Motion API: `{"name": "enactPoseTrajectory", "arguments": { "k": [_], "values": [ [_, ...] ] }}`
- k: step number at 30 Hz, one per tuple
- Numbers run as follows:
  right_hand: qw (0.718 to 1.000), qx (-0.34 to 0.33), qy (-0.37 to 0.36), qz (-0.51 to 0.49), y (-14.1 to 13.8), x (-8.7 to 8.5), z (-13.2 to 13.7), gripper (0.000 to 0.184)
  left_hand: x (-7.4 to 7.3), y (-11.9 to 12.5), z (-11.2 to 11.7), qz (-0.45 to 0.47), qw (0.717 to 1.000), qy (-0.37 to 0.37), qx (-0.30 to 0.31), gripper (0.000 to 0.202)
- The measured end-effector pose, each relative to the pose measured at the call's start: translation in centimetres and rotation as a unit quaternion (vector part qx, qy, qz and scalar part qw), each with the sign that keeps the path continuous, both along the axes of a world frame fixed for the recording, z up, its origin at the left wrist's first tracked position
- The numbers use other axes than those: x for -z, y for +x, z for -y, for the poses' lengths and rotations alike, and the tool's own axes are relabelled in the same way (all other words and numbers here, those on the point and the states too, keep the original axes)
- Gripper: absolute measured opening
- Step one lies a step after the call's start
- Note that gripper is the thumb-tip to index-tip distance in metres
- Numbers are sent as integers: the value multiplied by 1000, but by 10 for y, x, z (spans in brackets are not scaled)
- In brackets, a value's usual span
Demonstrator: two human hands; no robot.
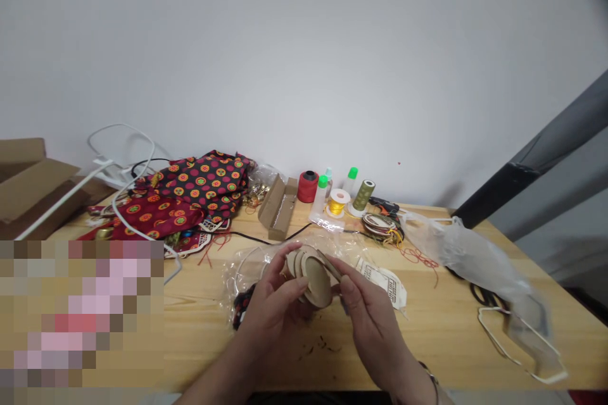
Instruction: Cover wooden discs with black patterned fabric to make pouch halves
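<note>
My left hand (278,291) is closed around a loose stack of beige round discs (318,281), which look thin and stiff. On the other side my right hand (365,307) pinches the edge of one disc that stands apart from the stack, thumb toward me. Both hands are above the front middle of the table. Beneath and behind them lies a crinkled clear plastic bag (237,266), partly hidden by my left hand. A cream tag with dark print (392,285) lies beside my right hand.
Behind the hands stand a small cardboard box (278,212), a red thread spool (308,187), a yellow spool (337,204), a green spool (363,196) and green-capped bottles. Patterned cloth (199,186) is heaped left; a translucent plastic bag (468,247) lies right.
</note>
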State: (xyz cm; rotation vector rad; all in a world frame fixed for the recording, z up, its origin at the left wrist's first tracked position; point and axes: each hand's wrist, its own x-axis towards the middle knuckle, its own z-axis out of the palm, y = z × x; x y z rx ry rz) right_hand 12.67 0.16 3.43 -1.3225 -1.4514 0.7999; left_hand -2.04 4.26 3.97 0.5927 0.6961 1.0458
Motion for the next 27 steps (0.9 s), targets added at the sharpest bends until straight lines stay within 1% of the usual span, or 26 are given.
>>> {"name": "enactPoseTrajectory", "arguments": {
  "k": [5,9,12,14,17,19,22,24,27],
  "values": [
    [991,7,1,-135,0,-4,-5,34,-1,0,1,-3,1000,8,-17,56],
    [983,17,-14,-180,1,-4,-9,35,-3,1,2,4,1000,2,-28,56],
    [981,29,-23,-191,2,-2,-9,39,-3,2,1,10,1000,-4,-21,56],
    [988,22,-13,-154,2,-3,-8,39,-2,1,1,9,1000,-5,-15,56],
    [999,0,17,-42,2,-3,-3,33,0,0,0,6,1000,-2,-11,56],
    [998,-18,43,33,1,0,0,32,2,-1,1,9,1000,-1,-8,56],
    [989,-26,90,113,0,6,2,41,3,-1,2,20,1000,1,-9,56],
    [984,-21,108,139,0,9,2,43,3,-1,2,20,1000,1,-13,55],
    [986,-25,101,129,0,8,0,38,2,-1,3,14,1000,-6,-7,54]
  ]
}}
